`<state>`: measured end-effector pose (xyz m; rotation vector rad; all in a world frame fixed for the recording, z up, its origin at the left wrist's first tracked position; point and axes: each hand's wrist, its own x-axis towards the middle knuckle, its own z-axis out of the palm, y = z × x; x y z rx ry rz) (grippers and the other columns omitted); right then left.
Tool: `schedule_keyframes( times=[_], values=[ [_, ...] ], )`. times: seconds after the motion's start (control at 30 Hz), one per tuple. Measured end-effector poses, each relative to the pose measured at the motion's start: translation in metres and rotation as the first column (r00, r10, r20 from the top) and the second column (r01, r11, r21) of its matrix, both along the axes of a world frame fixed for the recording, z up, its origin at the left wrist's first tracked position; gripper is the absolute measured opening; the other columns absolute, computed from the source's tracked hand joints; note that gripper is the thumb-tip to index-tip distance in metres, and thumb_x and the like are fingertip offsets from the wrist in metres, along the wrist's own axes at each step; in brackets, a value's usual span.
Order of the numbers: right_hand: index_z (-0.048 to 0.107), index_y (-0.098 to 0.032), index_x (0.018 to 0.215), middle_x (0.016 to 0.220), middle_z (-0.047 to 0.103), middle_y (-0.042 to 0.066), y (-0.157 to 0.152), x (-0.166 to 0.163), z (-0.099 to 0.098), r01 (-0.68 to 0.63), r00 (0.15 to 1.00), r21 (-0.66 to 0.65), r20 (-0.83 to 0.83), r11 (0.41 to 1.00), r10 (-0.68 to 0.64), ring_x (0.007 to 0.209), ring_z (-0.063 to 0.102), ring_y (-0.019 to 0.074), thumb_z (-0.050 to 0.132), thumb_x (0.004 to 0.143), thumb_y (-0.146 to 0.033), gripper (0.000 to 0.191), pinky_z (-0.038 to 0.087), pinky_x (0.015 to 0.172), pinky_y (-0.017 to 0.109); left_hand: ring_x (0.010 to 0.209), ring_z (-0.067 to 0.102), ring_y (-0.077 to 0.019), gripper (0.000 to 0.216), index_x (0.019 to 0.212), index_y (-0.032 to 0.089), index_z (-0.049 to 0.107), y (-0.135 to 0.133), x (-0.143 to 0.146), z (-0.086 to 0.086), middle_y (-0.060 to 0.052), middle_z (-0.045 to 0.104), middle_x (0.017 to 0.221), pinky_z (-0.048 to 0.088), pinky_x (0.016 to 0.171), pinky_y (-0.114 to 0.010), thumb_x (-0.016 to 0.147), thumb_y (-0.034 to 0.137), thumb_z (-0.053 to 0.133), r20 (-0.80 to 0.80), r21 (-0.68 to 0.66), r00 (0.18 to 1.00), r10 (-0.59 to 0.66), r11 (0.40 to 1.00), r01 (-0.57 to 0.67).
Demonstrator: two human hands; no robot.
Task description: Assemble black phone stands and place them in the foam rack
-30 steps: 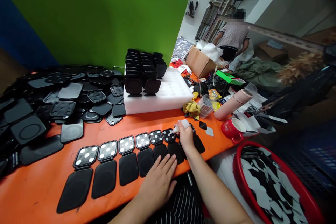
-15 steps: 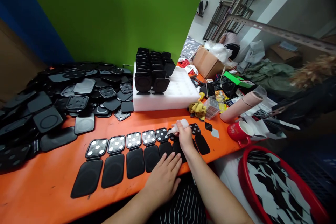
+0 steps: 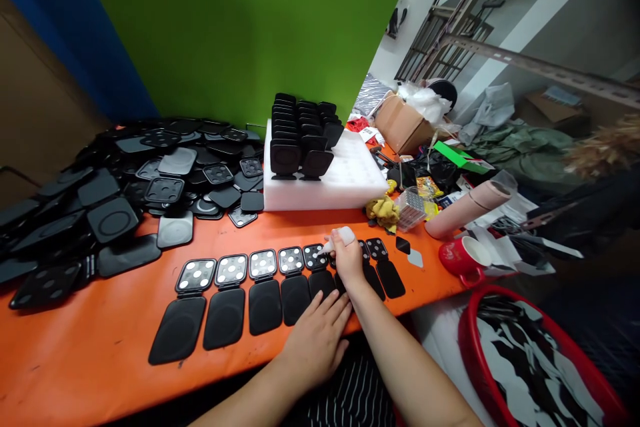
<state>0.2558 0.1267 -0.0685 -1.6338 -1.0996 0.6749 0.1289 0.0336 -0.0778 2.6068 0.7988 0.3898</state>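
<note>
Nozzle of the white glue bottle [image 3: 339,237], gripped in the right hand [image 3: 347,259], was kept on the same open case [image 3: 316,256] near the desk's front edge, while the left hand [image 3: 316,340] was rested flat, holding nothing, on the case lids [image 3: 295,297].

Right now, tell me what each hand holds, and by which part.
The right hand grips a small white squeeze bottle around its body, nozzle toward the opened cases. The left hand holds nothing; it lies flat on the row.
</note>
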Motion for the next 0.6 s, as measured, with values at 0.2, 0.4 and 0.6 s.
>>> schedule_keyframes(
  times=[0.2, 0.4, 0.6],
  values=[
    [0.063, -0.015, 0.075, 0.069, 0.067, 0.006, 0.009, -0.004, -0.002, 0.036, 0.998, 0.009, -0.059, 0.999, -0.035, 0.051, 0.056, 0.014, 0.051, 0.076, -0.051, 0.038, 0.043, 0.053, 0.024, 0.128, 0.027, -0.0223, 0.053, 0.134, 0.02, 0.031, 0.0, -0.001, 0.001, -0.004, 0.035, 0.139, 0.019, 0.106, -0.043, 0.086, 0.041, 0.038, 0.008, -0.02, 1.0, -0.002, 1.0, 0.002],
    [0.06, -0.014, 0.075, 0.069, 0.067, 0.007, 0.011, -0.006, 0.001, 0.032, 0.989, -0.004, -0.141, 0.999, -0.032, 0.044, 0.052, 0.0115, 0.042, 0.079, -0.054, 0.044, 0.04, 0.044, 0.022, 0.128, 0.027, -0.0231, 0.055, 0.134, 0.021, 0.03, -0.001, -0.003, 0.008, -0.004, 0.035, 0.139, 0.022, 0.106, -0.045, 0.085, 0.042, 0.041, 0.038, -0.036, 0.999, 0.017, 0.999, -0.016],
    [0.062, -0.014, 0.075, 0.068, 0.067, 0.006, -0.001, -0.038, 0.005, -0.108, 0.972, -0.028, -0.213, 0.994, 0.099, 0.044, 0.052, 0.0117, 0.047, 0.077, -0.053, 0.042, 0.041, 0.043, 0.022, 0.117, 0.045, -0.0216, 0.037, 0.121, 0.02, 0.049, 0.002, -0.042, 0.023, -0.005, 0.053, 0.124, 0.033, 0.102, -0.044, 0.088, 0.031, 0.04, 0.094, -0.011, 0.991, 0.094, 0.996, -0.094]
  ],
)
